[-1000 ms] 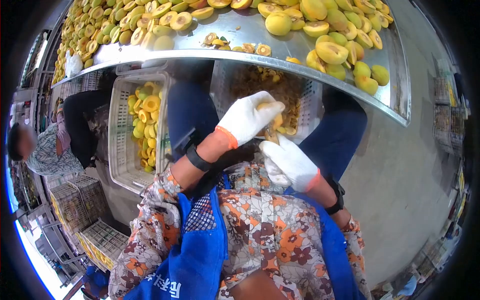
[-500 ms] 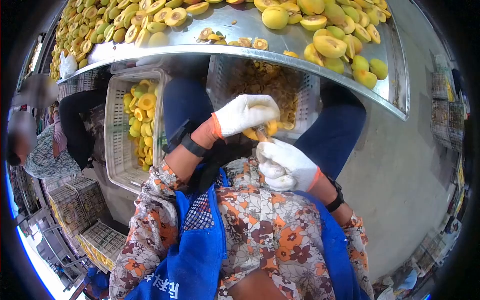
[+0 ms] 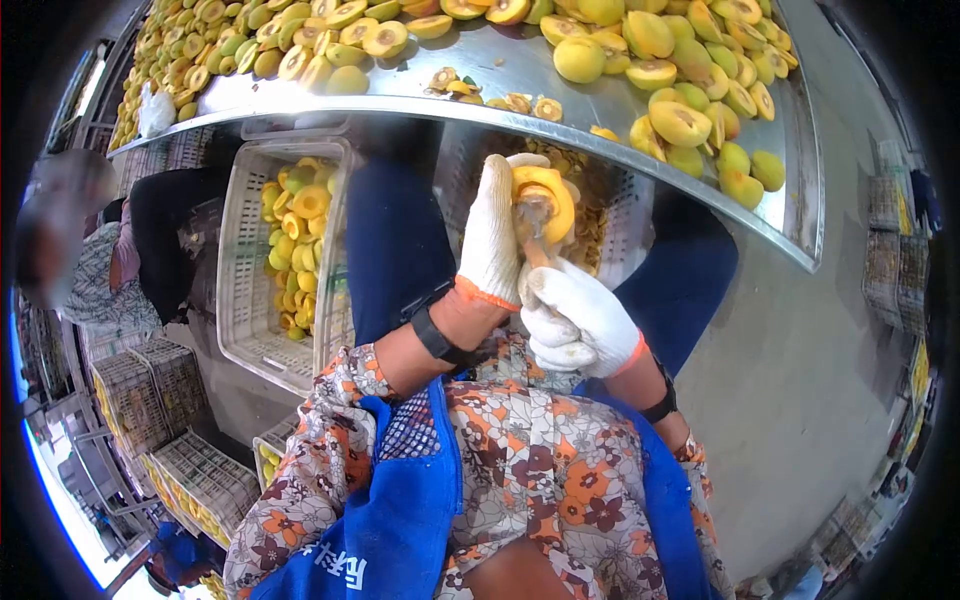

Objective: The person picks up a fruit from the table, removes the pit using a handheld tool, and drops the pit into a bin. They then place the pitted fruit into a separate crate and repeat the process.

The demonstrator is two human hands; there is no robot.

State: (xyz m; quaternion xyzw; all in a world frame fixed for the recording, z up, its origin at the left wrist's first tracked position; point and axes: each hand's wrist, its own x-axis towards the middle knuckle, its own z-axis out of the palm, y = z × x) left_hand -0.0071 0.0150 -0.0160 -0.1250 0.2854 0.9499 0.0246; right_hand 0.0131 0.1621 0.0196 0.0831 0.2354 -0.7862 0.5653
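Observation:
In my gloved left hand (image 3: pixel 491 238) is a yellow peach half (image 3: pixel 562 200), its cut face turned up and toward the right. My gloved right hand (image 3: pixel 580 322) is closed around the short handle of a pitting tool (image 3: pixel 536 252). The tool's metal head reaches into the middle of the peach half. Whether any stone sits there is hard to make out. Below the hands, between my knees, a crate (image 3: pixel 622 225) holds brownish-yellow scraps. Another light plastic crate (image 3: pixel 232 290), to the left, contains hollowed yellow peach halves (image 3: pixel 298 250).
A metal table (image 3: pixel 420 85) spans the top, with many halved peaches (image 3: pixel 675 122) piled on it and a raised front edge. A few scraps and a white plastic bag (image 3: pixel 156 112) lie near that edge. At left sits another person (image 3: pixel 95 270), beside stacked crates (image 3: pixel 150 395).
My left hand has turned from palm-down to upright, bringing the peach half's cut face into view. The tool now sits in its centre. The view has shifted slightly.

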